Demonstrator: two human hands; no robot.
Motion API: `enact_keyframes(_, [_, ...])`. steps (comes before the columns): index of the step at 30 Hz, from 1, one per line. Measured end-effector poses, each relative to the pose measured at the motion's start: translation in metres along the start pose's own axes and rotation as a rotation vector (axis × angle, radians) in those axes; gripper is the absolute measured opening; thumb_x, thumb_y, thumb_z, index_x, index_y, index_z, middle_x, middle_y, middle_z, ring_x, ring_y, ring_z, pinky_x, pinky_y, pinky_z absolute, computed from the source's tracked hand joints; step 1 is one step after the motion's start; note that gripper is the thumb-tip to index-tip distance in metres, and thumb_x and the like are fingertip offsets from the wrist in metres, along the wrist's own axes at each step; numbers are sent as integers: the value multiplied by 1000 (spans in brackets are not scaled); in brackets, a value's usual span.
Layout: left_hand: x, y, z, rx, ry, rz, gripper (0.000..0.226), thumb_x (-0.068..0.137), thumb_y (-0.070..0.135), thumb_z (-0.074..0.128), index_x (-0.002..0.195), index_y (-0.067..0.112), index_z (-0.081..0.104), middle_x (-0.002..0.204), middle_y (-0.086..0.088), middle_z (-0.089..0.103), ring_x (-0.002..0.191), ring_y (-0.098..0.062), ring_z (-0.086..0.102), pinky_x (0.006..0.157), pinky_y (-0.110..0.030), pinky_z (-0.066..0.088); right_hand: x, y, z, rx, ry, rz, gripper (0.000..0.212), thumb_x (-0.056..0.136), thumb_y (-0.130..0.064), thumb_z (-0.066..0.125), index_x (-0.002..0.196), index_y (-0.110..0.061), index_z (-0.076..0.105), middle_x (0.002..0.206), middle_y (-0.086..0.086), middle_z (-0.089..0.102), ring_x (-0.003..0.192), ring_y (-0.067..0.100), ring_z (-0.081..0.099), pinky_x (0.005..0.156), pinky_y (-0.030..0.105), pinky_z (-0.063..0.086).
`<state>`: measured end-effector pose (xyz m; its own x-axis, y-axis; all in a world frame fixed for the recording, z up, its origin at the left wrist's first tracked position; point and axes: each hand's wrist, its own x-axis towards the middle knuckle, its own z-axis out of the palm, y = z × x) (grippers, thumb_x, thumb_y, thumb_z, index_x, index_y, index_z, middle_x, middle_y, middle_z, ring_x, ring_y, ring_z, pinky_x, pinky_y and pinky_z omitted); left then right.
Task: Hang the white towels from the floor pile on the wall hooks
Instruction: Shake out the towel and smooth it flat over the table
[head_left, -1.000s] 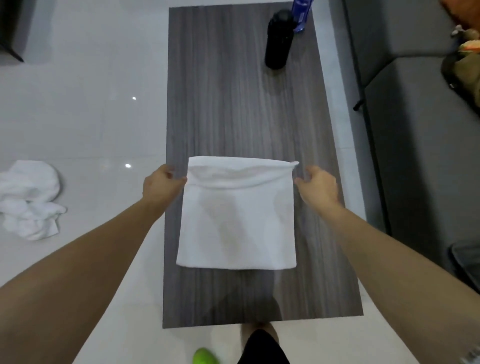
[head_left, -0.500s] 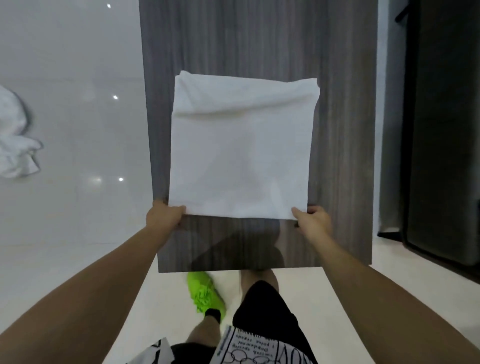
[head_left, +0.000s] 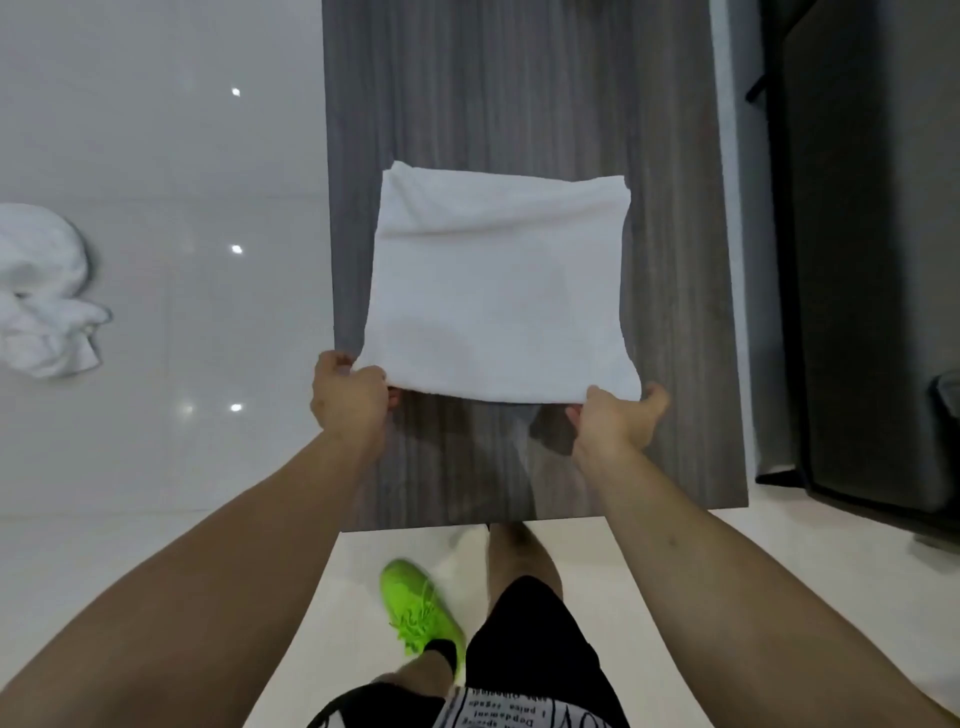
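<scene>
A folded white towel (head_left: 498, 291) lies flat on a dark grey wooden table (head_left: 519, 93). My left hand (head_left: 349, 397) pinches its near left corner, and my right hand (head_left: 615, 423) grips its near right corner with the fingers tucked under the edge. The near edge of the towel is lifted slightly off the tabletop. A crumpled pile of white towels (head_left: 44, 291) sits on the glossy floor at the far left. No wall hooks are in view.
A dark grey sofa (head_left: 872, 260) runs along the right side of the table. Glossy white floor tiles (head_left: 156, 156) spread to the left. My legs and a bright green shoe (head_left: 415, 608) stand at the table's near edge.
My hands went from the towel's far corners to its near corners and now grip them. The near edge has begun to lift, and the view has tilted downward.
</scene>
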<state>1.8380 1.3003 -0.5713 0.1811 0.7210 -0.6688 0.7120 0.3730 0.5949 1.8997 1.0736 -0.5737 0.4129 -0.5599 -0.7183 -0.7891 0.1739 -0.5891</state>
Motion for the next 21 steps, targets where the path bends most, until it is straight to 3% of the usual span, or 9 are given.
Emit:
enact_keyframes(2, [-21,25,-13,-47,-32,76,33,85,0,55,105,19,72,105,-2,66,82,-27,71,66,-33,62,-25,-17,-5,13,-36,-121,30,90,1,58,111,-20,66,94,-9,60,82,20,67,67,32,61])
enact_keyframes(4, [-41,52,-31,-84,-70,165,46,84,0,54,118,26,71,110,4,65,85,-25,70,68,-34,63,-52,-39,-10,7,-77,-261,32,87,7,51,82,-14,74,93,-3,67,90,25,69,70,27,59])
enact_keyframes(5, [-51,67,-41,-120,-84,196,49,84,1,53,122,28,69,107,7,64,83,-24,70,68,-34,63,-66,-52,-13,-14,-99,-331,36,84,10,48,77,-14,74,96,0,67,93,25,68,73,23,56])
enact_keyframes(8, [-91,122,-76,-222,-93,282,39,88,0,52,108,24,76,97,6,68,69,-24,72,65,-29,62,-120,-103,-29,-94,-194,-518,36,80,8,48,95,-9,76,112,3,65,99,19,62,87,23,50])
enact_keyframes(11, [-128,179,-117,-262,-132,381,37,87,-5,48,92,15,79,97,-2,69,73,-22,72,70,-29,62,-180,-152,-49,-204,-247,-692,41,79,2,51,111,-13,73,113,-1,62,100,17,59,91,27,50])
enact_keyframes(14, [-164,227,-165,-223,-198,562,37,76,-5,54,94,17,78,100,-2,71,81,-15,70,79,-27,60,-231,-191,-66,-255,-293,-888,33,77,-6,70,109,-14,73,113,2,63,96,16,61,76,17,50])
enact_keyframes(16, [-187,252,-200,-76,-191,747,38,73,1,64,104,20,75,103,3,69,86,-9,65,76,-20,54,-265,-215,-73,-270,-309,-1003,25,76,-17,80,100,-12,75,106,3,66,91,14,61,67,11,42])
enact_keyframes(18, [-203,272,-232,22,-123,893,30,75,13,75,104,19,74,100,5,67,88,-9,63,77,-21,51,-299,-238,-75,-293,-321,-1100,18,80,-26,80,92,-12,77,98,3,69,88,13,61,70,16,40])
enact_keyframes(21, [-214,300,-277,92,46,1017,17,80,35,76,87,20,75,86,3,71,87,-16,65,80,-27,52,-346,-271,-70,-402,-353,-1273,21,84,-31,75,92,-12,78,82,1,69,84,14,62,72,19,39])
